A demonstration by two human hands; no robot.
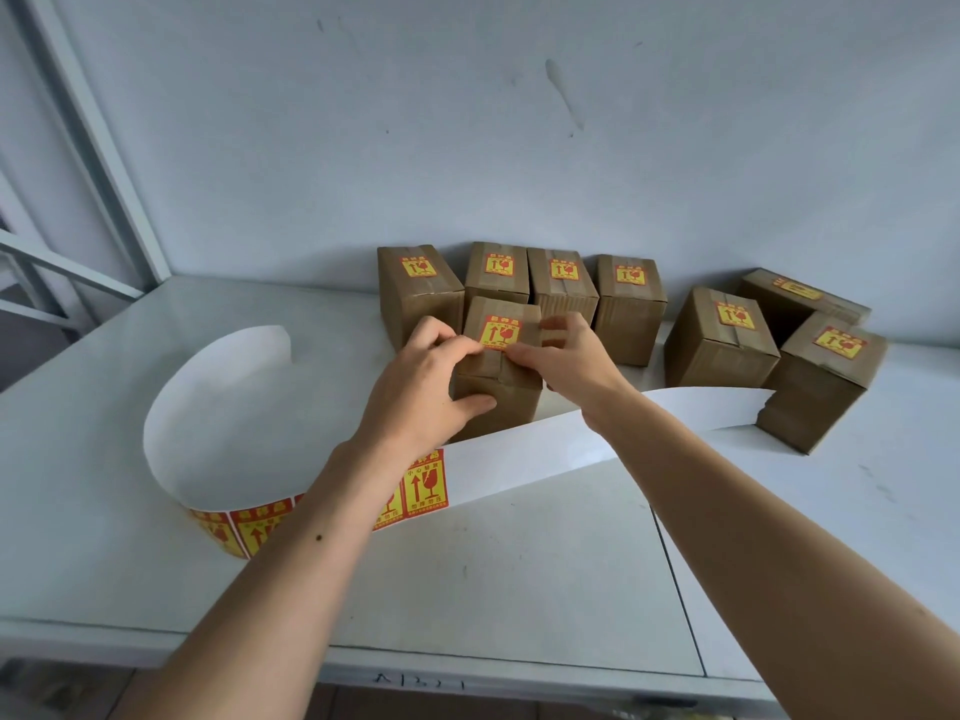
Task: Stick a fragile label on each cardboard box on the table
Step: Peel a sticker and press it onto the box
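A small brown cardboard box point(511, 402) stands near the table's middle with a yellow and red fragile label point(500, 331) on its top. My left hand point(423, 384) wraps the box's left side, thumb on the front face, fingertips at the label's lower edge. My right hand point(563, 356) touches the top from the right, its fingertips pressing the label's lower right corner. A long white backing strip point(524, 454) curls across the table in front of the box, with several unused labels point(427, 483) left on it under my left forearm.
Four labelled boxes point(561, 288) stand in a row against the wall behind. Three more labelled boxes point(722, 337) cluster at the right, one point(826, 379) resting on the strip's end. The white table point(519, 574) has a seam at the right, and a window frame point(78, 148) rises at left.
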